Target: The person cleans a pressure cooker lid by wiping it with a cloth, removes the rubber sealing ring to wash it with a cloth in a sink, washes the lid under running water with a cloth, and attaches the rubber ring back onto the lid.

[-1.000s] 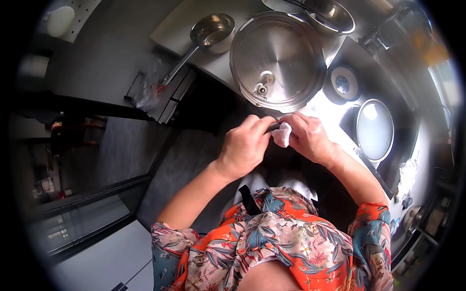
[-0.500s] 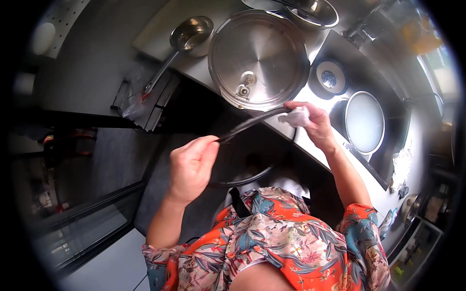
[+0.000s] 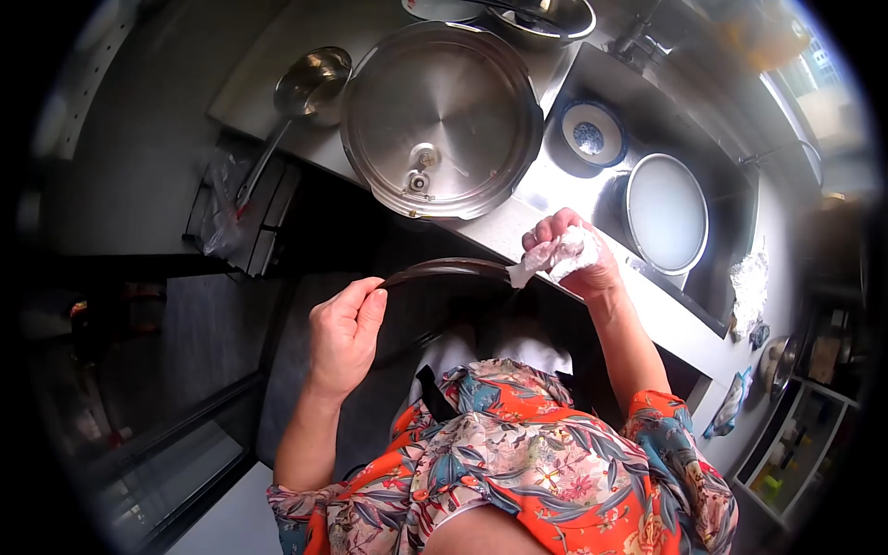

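Holding a dark curved band [image 3: 444,266] in front of the counter [image 3: 499,231]

Watching remotely through the head camera, I am seeing the band arching through the air between the two hands, just off the counter's front edge and above the dark floor. The left hand [image 3: 342,335] is pinching one end of the visible arc between thumb and fingers. The right hand [image 3: 594,270] is closing around a crumpled white tissue [image 3: 575,250], and the band's other end is running up to that tissue; I cannot tell whether the fingers are gripping it there.

Beyond the hands, a large round metal lid [image 3: 453,102] is lying on the counter, showing a small round fitting [image 3: 419,182] close to its near rim. Left of it, a long-handled metal pan [image 3: 314,81] is resting, its handle pointing toward a clear plastic bag [image 3: 222,208]. Behind the lid, a metal bowl [image 3: 555,28] is sitting near the top of my view.

To the right, the sink [image 3: 652,97] is holding a blue-and-white bowl [image 3: 592,134] and, nearer me, a larger round vessel [image 3: 666,213] showing a pale surface. Crumpled foil-like material [image 3: 747,287] is lying past the sink's end.
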The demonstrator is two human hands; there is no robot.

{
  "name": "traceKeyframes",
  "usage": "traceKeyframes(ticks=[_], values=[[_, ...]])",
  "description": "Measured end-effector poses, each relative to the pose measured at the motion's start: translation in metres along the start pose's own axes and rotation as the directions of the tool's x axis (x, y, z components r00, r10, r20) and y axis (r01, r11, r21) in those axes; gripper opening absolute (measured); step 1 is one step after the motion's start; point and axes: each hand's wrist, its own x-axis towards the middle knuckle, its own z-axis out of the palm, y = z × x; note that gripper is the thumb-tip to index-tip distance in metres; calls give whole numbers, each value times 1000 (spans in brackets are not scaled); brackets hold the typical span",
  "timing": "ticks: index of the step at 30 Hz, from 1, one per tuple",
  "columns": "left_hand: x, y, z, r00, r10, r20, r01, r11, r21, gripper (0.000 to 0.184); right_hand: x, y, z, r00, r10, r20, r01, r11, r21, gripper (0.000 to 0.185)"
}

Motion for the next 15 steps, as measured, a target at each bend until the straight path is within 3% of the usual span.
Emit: traceKeyframes(ticks=[5, 8, 10, 12, 15], values=[[4, 4, 8, 999, 26, 32, -26, 999, -22, 15, -1, 2, 0, 997, 79, -12, -79, 997, -12, 22], [4, 5, 11, 997, 40, 71, -39, 999, -16, 14, -1, 3, 12, 997, 17, -75, -28, 988, -155, 17], [5, 6, 13, 993, 43, 107, -43, 999, -4, 13, 4, 3, 21, 974, -42, -224, -36, 941, -335, 15], [8, 6, 17, 986, 107, 125, -108, 994, 1, 14, 7, -1, 18, 879, -3, -476, -332, 712, -619, 17], [13, 6, 19, 970, 130, 206, -136, 991, 14, 16, 24, 6, 48, 880, -86, -467, -382, 456, -804, 19]])
